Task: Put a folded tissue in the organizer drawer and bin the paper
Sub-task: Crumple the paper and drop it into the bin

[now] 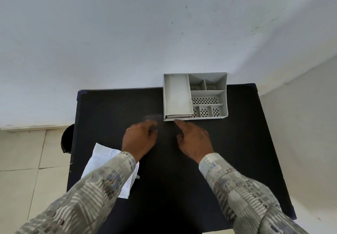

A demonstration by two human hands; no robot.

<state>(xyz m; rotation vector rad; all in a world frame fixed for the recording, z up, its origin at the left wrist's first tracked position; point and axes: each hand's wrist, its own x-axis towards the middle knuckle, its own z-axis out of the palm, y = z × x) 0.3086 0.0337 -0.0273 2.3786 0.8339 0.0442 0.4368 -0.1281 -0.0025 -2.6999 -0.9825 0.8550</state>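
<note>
A grey desk organizer [208, 93] with several compartments stands at the back of the black table [182, 188], against the wall. Its drawer [177, 117] at the bottom front left sits a little way out, showing a white edge. My right hand [194, 140] is just in front of it, index finger stretched out to the drawer front, holding nothing. My left hand [139, 138] hovers to the left of the drawer, its fingers curled and blurred by motion. A white sheet of paper [102, 162] lies at the table's left edge, partly under my left sleeve. No tissue shows.
A black bin [67, 139] stands on the tiled floor by the table's left side. The white wall runs right behind the table and the organizer. Bare black tabletop lies between my arms and to the right of the organizer.
</note>
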